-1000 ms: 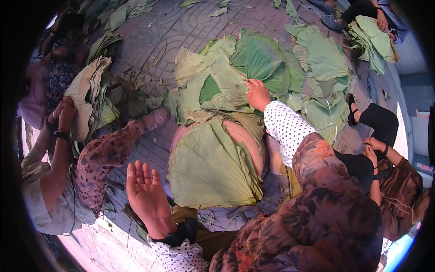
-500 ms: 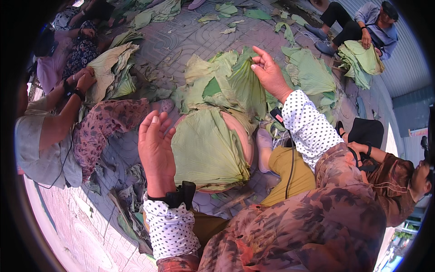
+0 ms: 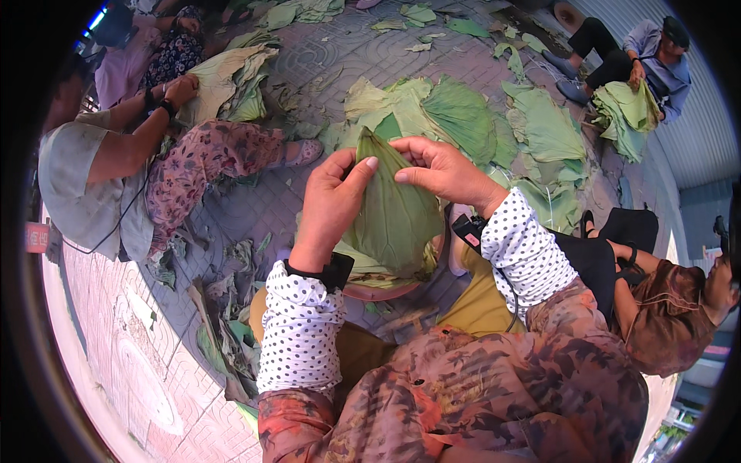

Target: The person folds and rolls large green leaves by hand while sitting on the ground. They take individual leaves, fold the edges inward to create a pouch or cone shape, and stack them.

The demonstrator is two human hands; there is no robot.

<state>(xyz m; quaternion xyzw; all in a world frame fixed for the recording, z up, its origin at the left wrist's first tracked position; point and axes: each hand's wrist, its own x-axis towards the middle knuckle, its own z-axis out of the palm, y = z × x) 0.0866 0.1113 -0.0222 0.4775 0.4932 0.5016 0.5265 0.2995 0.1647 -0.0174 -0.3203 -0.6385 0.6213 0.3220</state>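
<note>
Both hands hold a green lotus leaf (image 3: 392, 216), its narrow tip pointing up and its wide, veined part hanging down. My left hand (image 3: 330, 202) pinches its left edge near the tip, thumb in front. Opposite, my right hand (image 3: 451, 176) grips the right edge with thumb and fingers. Below and behind the held leaf, more flattened leaves lie on a round reddish board or basin (image 3: 374, 293), mostly covered. Just beyond my hands a pile of green and yellowish leaves (image 3: 463, 116) is spread out.
On the left a seated person handles a bundle of leaves (image 3: 231, 77). Another person at far right holds a leaf stack (image 3: 627, 116), and someone sits close on my right. Dry scraps (image 3: 228, 309) lie by my left knee; loose leaves (image 3: 544, 127) cover the paving (image 3: 309, 69).
My hands were apart with fingers spread; they have come together and now hold a leaf upright over the round base. The whole view has shifted a little.
</note>
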